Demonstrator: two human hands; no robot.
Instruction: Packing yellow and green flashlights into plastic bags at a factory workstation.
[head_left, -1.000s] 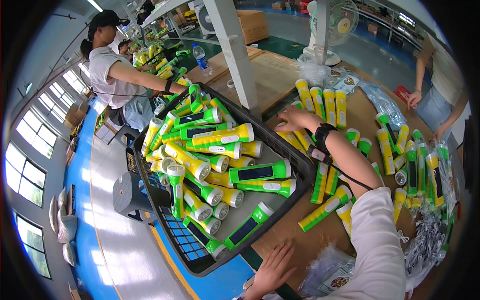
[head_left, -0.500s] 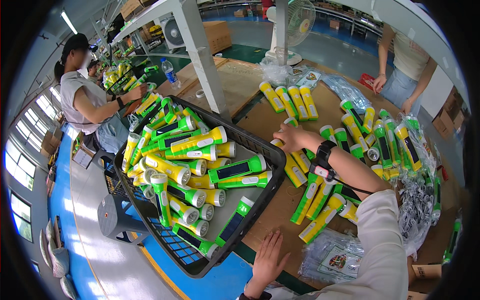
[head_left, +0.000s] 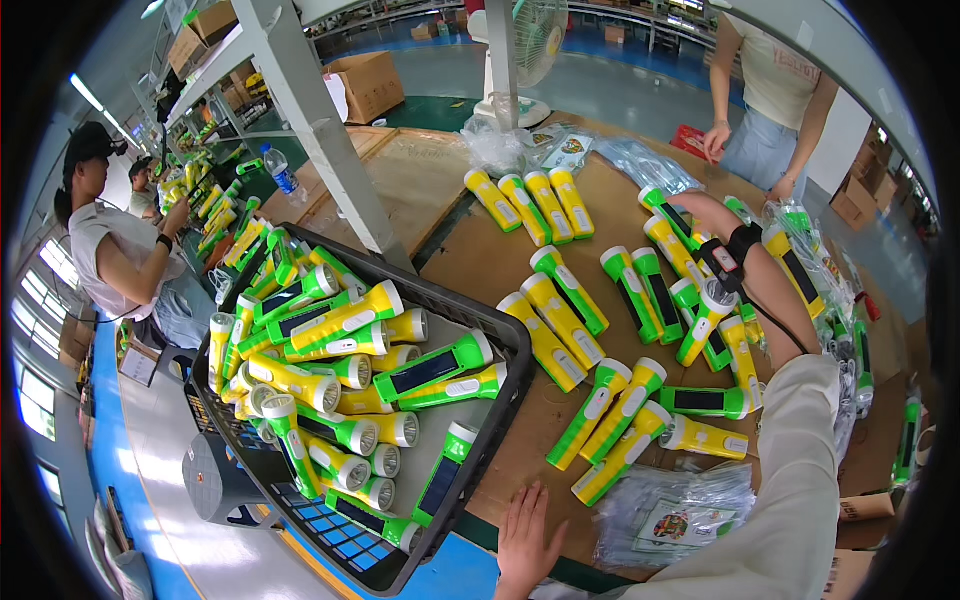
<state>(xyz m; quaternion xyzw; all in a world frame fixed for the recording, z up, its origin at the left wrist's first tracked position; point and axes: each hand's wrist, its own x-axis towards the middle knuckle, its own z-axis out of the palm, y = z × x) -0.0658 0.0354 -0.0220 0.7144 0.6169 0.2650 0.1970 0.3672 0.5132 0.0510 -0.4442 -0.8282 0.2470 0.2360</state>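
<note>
My left hand (head_left: 528,538) lies flat on the brown tabletop beside the crate's near corner, fingers stretched, with nothing in it. Far to the right, my right hand (head_left: 698,212) is over a green-and-yellow flashlight (head_left: 668,217) in the group there. Its fingers are mostly hidden, so a grip on that flashlight cannot be made out. Several yellow and green flashlights lie between my hands, among them a row of three (head_left: 622,455) and a pair of yellow ones (head_left: 562,322). A black plastic crate (head_left: 518,375) at the left holds a heap of similar flashlights, some with dark solar panels.
Clear plastic bags (head_left: 670,520) lie near my right forearm. More bagged flashlights and cords are at the right edge. A grey post (head_left: 325,140) rises behind the crate. One person (head_left: 125,240) stands at the left, another (head_left: 775,110) across the table. A fan (head_left: 530,50) stands behind.
My right hand has moved from the middle flashlights to the far right group. Several flashlights there now lie more spread out. My left hand stays flat on the table. The view has shifted right.
</note>
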